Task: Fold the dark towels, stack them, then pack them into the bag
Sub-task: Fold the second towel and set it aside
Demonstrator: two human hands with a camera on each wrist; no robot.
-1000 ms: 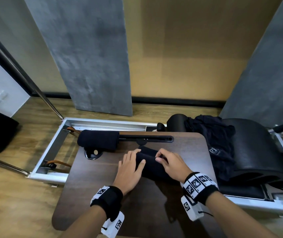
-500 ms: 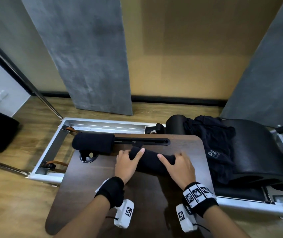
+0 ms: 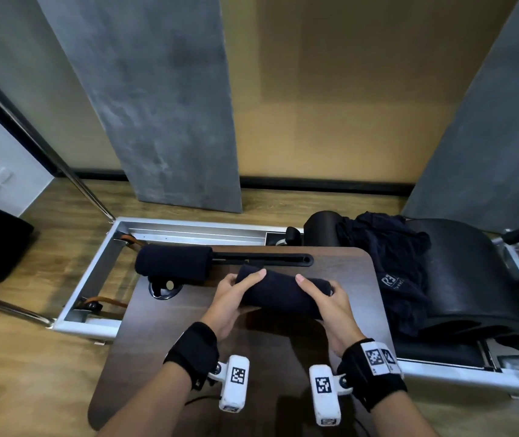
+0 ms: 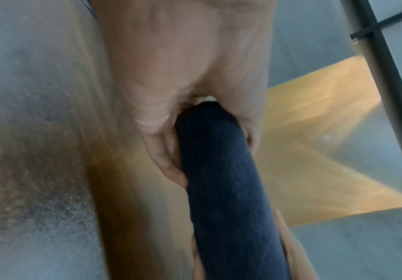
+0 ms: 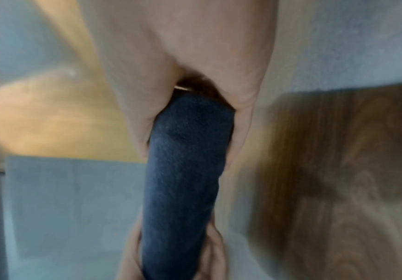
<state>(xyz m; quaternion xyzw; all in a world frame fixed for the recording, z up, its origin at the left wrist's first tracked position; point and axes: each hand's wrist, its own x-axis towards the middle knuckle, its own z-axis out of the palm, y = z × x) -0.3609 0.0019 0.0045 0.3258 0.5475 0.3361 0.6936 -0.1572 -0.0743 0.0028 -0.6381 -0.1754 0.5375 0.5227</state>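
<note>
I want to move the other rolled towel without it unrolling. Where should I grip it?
Judging by its shape, take the rolled towel at the table's far left around its middle, coming from above with the fingers wrapped across the roll. It lies as a short, thick cylinder, so a wrap over the roll should keep the layers closed.

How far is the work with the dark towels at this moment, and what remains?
Done: one rolled towel lies at the table's far edge. In hand: the left hand and right hand grip a second rolled towel by its ends. Left: a dark pile on the black seat looks unfolded; nothing is stacked, and I cannot clearly identify a bag.
</note>
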